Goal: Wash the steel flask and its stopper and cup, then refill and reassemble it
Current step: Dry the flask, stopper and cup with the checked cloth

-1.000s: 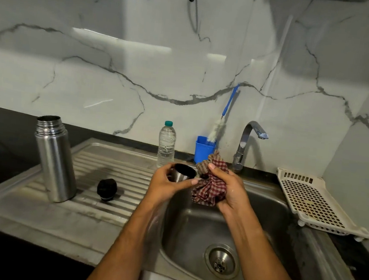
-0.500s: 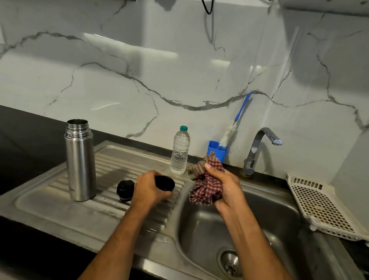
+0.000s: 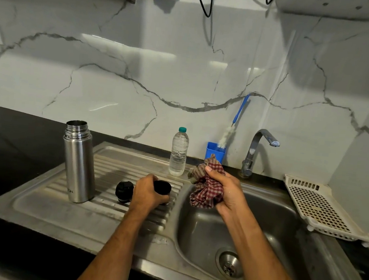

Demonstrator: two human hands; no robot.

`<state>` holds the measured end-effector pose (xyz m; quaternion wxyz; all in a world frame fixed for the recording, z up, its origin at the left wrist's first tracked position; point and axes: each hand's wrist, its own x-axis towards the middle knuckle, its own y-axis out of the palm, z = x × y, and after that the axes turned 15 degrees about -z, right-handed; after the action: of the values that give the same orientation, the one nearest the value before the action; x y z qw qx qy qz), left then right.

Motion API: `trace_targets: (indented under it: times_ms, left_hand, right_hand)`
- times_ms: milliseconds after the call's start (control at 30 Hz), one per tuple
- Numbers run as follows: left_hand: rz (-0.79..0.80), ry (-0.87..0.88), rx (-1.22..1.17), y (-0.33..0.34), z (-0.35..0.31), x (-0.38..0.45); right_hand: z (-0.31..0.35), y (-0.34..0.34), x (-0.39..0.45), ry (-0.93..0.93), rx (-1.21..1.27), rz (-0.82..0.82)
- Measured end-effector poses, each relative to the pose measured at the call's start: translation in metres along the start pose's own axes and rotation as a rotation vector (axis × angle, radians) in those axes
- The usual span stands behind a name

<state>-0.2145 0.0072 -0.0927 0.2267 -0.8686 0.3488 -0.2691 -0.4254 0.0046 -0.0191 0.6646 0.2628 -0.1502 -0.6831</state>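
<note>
The steel flask [image 3: 78, 163] stands open and upright on the ribbed draining board [image 3: 94, 212]. Its black stopper [image 3: 124, 191] lies just to the right of it. My left hand [image 3: 148, 194] grips the steel cup [image 3: 162, 187], which sits mouth up on the board beside the stopper. My right hand [image 3: 226, 192] holds a bunched red checked cloth [image 3: 206, 191] over the left edge of the sink basin [image 3: 282, 237].
A clear water bottle [image 3: 179, 151] with a green cap stands at the back of the board. Behind the basin are a blue holder [image 3: 212, 150] with a bottle brush [image 3: 231, 127] and the tap [image 3: 258, 147]. A white perforated tray [image 3: 322, 209] lies at the right.
My left hand carried the cup from beside the cloth over the basin down onto the draining board next to the stopper. My right hand kept the cloth.
</note>
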Motion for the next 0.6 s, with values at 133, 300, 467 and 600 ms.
trace_targets:
  times_ms: [133, 300, 467, 600]
  left_hand:
    - [-0.019, 0.021, -0.071, -0.005, -0.006, 0.002]
    - [-0.099, 0.037, -0.337, -0.018, -0.043, 0.001]
    - [0.485, -0.069, -0.8, -0.022, -0.096, -0.028]
    - [0.506, -0.094, -0.913, -0.007, -0.118, -0.044]
  right_hand:
    - [0.001, -0.004, 0.003, 0.005, 0.01, 0.005]
    - [0.009, -0.013, 0.006, -0.002, 0.024, 0.031]
    - [0.025, -0.026, 0.003, -0.014, 0.027, 0.073]
    - [0.043, -0.041, -0.001, -0.065, -0.015, 0.056]
